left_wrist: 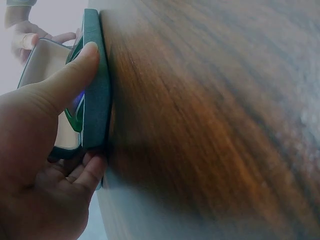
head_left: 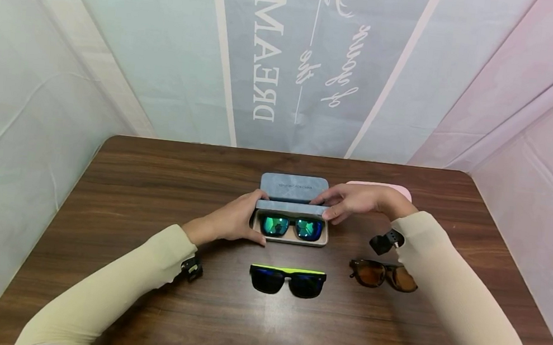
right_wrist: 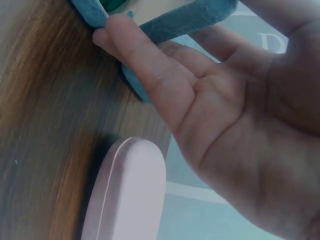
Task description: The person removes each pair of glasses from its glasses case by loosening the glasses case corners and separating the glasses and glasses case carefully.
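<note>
A blue glasses case (head_left: 293, 208) with a cream lining is raised partway at its lid. Inside lie sunglasses (head_left: 309, 229) with blue-green mirrored lenses. My left hand (head_left: 231, 218) grips the case's left end, its thumb over the front rim in the left wrist view and its fingers round the end. At the right end my right hand (head_left: 362, 200) holds the lid, with the thumb at its near corner and fingers behind. Right behind is another blue case (head_left: 294, 185) with lettering on top.
Black sunglasses (head_left: 287, 280) with a lime-green top edge lie in front of the case. Brown-lensed sunglasses (head_left: 382, 275) sit under the right forearm. A pink glasses case (right_wrist: 132, 190), partly hidden by the right hand in the head view, is at the back right. Fabric hangs behind the wooden table (head_left: 181, 162).
</note>
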The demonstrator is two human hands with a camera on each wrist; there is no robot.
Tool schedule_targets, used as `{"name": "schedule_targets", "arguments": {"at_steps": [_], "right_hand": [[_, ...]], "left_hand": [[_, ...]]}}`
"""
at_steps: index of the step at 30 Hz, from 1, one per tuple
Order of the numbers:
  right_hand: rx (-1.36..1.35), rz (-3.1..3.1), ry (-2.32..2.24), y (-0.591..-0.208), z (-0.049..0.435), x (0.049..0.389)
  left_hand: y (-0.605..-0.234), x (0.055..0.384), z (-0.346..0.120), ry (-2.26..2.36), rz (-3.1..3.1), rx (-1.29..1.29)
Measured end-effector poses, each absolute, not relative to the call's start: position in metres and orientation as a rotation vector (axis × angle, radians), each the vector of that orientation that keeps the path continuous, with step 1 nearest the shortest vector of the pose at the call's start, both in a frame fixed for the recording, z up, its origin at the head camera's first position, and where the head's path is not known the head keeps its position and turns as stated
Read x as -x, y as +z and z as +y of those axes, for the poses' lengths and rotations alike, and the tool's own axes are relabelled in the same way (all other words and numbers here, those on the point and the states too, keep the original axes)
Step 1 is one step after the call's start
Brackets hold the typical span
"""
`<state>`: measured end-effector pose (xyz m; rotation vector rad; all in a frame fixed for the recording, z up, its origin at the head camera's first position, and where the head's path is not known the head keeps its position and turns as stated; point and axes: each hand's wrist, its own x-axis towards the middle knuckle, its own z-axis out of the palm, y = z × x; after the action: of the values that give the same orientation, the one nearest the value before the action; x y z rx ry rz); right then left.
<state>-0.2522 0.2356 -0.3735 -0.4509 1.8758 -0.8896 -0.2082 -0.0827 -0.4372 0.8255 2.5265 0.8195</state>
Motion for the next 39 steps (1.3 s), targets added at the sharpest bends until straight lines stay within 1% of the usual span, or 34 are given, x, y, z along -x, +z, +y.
{"name": "schedule_targets", "arguments": {"at_steps": [7, 14, 23, 30, 39], "right_hand": [[0.461, 1.907, -0.887, -0.374, 0.235, 0.25], [0.487, 2.024, -0.788, -0.37, 0.232, 0.244], [0.656, 2.331, -0.575, -0.367, 0.229, 0.232], [0.652, 2.526, -0.555, -0.364, 0.229, 0.225], [0.658, 2.684, -0.422, -0.364, 0.231, 0.208]], "left_hand": [[-0.439, 0.207, -0.085, 0.836, 2.524, -0.82], [-0.439, 0.209, -0.086, 0.834, 2.511, -0.789], [-0.441, 0.211, -0.087, 0.847, 2.495, -0.818], [-0.441, 0.212, -0.087, 0.848, 2.49, -0.822], [-0.44, 0.212, -0.086, 0.857, 2.47, -0.822]]}}
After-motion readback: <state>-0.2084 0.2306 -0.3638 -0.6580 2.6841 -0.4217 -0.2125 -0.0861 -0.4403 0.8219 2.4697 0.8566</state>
